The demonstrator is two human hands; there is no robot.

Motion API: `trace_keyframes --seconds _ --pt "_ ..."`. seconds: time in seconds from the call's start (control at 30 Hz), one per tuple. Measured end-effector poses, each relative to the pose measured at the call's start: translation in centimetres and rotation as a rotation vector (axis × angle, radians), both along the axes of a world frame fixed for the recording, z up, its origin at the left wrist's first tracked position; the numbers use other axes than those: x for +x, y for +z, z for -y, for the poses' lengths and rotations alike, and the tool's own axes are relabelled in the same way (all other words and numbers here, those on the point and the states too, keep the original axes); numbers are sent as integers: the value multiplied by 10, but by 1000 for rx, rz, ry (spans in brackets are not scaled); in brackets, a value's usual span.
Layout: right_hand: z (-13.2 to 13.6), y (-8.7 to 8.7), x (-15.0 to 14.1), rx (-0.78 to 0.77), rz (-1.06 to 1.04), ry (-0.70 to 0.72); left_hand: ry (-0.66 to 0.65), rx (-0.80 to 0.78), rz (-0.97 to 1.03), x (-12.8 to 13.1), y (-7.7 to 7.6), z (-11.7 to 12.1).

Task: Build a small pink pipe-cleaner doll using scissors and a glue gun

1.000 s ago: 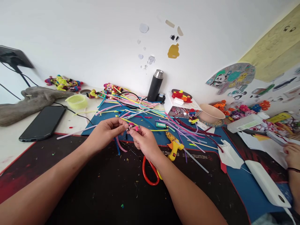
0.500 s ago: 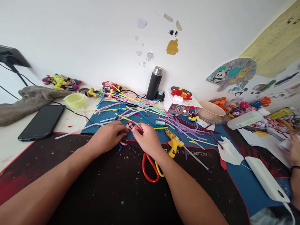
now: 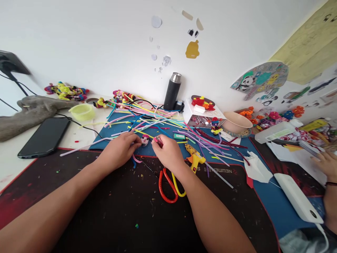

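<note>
My left hand [image 3: 121, 147] is closed, its fingertips gripping a small pipe-cleaner doll by its side. The doll's pink, white and dark head [image 3: 144, 140] shows past my fingers, and pink and blue strands [image 3: 134, 161] hang below the hand. My right hand [image 3: 170, 153] is pinched on a small reddish-pink piece [image 3: 158, 141], mostly hidden by the fingers, so its kind is unclear. A narrow gap lies between the doll's head and this piece. Under my right wrist lie scissors with red and yellow handles [image 3: 167, 201]. A yellow glue gun [image 3: 196, 161] rests just right of that wrist.
Loose coloured pipe cleaners [image 3: 147, 121] spread behind my hands. Farther back stand a black thermos [image 3: 172, 93], a white box [image 3: 188, 114] and a pink bowl [image 3: 237, 123]. A phone [image 3: 44, 137] lies left. At right are a white power bank [image 3: 297, 196] and another person's hand [image 3: 328, 163].
My hands have drawn slightly apart, opening a gap between the doll's head and the reddish-pink piece. The other person's hand has shifted left over the papers. The view has moved slightly.
</note>
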State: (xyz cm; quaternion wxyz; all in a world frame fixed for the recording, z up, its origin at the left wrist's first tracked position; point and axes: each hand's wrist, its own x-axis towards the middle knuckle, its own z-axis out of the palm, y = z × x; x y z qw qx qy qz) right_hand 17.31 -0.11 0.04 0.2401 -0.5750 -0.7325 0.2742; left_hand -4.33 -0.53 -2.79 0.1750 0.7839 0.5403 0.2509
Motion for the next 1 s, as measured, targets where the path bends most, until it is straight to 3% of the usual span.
trace_keyframes --seconds 0.3,1.0 --pt "-4 -9 4 22 362 34 194 -100 270 6 22 7" --pt "-6 -11 4 -3 421 56 123 -117 323 8 17 9"
